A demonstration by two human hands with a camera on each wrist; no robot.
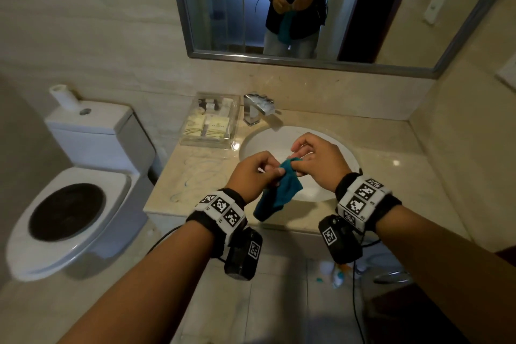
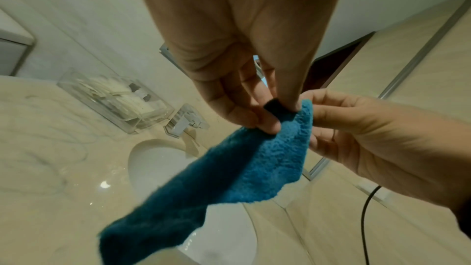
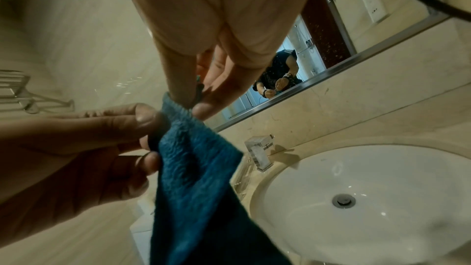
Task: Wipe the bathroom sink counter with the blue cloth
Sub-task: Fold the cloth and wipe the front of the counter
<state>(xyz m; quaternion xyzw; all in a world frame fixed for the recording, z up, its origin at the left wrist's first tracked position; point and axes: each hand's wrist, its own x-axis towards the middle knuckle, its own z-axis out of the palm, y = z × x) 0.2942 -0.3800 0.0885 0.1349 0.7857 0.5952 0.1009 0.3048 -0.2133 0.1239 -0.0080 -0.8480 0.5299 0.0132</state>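
Observation:
A blue cloth hangs in the air above the front of the white sink basin, set in a beige marble counter. My left hand pinches its top edge from the left, and my right hand pinches the same top corner from the right. In the left wrist view the cloth droops from the left hand's fingertips, with the right hand beside it. In the right wrist view the cloth hangs from the right hand's fingertips, and the left hand grips its edge.
A chrome faucet stands behind the basin. A clear tray of toiletries sits on the counter's back left. A toilet stands left of the counter. A mirror hangs above. Small bottles lie on the floor below.

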